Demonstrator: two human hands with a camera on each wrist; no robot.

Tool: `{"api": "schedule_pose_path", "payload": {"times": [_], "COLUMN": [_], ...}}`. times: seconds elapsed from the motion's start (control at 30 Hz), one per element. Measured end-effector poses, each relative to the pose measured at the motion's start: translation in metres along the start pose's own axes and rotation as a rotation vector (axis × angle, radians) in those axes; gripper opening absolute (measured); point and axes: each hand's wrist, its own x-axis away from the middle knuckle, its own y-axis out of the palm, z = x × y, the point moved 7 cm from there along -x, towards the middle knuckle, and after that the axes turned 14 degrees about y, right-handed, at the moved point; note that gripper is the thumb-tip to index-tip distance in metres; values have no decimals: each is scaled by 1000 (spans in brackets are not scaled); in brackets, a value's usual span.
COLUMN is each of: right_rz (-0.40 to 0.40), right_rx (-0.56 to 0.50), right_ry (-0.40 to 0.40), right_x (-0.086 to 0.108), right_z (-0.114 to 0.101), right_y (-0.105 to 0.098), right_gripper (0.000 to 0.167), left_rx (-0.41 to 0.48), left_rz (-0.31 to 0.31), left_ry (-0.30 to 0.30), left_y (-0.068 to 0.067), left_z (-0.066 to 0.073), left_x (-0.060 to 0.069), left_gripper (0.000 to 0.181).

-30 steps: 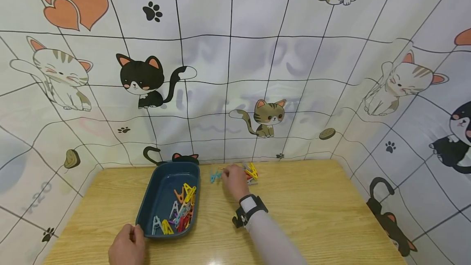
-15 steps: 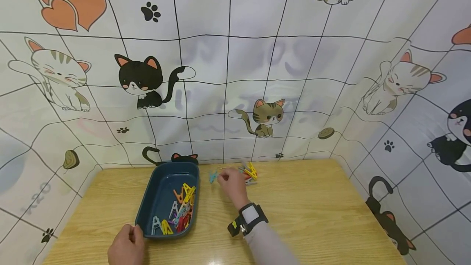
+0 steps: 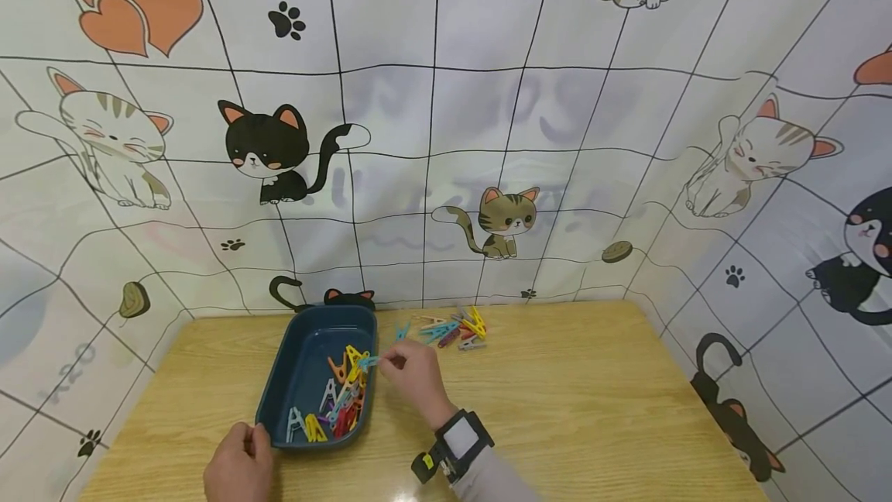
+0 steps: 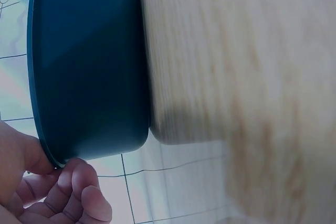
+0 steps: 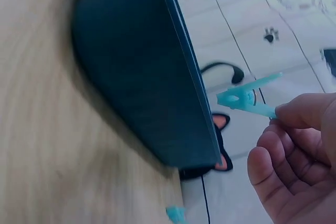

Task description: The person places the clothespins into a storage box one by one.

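A dark blue basin (image 3: 300, 355) stands on the table's left part, with several clothespins (image 3: 355, 386) in yellow, red, orange, grey and blue inside, mostly along its right side. My left hand (image 3: 240, 462) pinches the basin's rim at the near left corner; the left wrist view shows thumb and fingers (image 4: 84, 182) at the rim. My right hand (image 3: 416, 378) pinches a light blue clothespin (image 5: 244, 98) by one leg, just over the basin's right rim. Behind that hand, several loose clothespins (image 3: 453, 329) lie near the table's back edge.
The wooden table (image 3: 571, 393) meets a wall covering (image 3: 390, 115) printed with cats at its back. A single blue clothespin (image 3: 402, 331) lies between the basin and the loose pile. A strapped device (image 3: 460, 444) sits on my right wrist.
My right hand has moved from the pile leftward and nearer, bringing a light blue clothespin to the basin's right rim. My left hand has stayed on the rim.
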Motion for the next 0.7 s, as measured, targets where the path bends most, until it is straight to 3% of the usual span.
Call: {"api": "schedule_pose_path", "payload": {"times": [0.33, 0.47, 0.7], "right_rz": [-170, -192, -231], "right_rx": [38, 102, 226], "right_ry": [-60, -116, -161], "right_x": [22, 27, 35], "right_z": [-23, -30, -41], "right_y": [33, 41, 51], "right_gripper": [8, 9, 11], "left_rx": [-14, -15, -9], "left_rz": [33, 51, 26], "left_ry": [35, 50, 20], "left_y": [-2, -3, -2], "left_z": [4, 4, 2], "left_x": [-1, 0, 1], "left_gripper": [27, 27, 27]}}
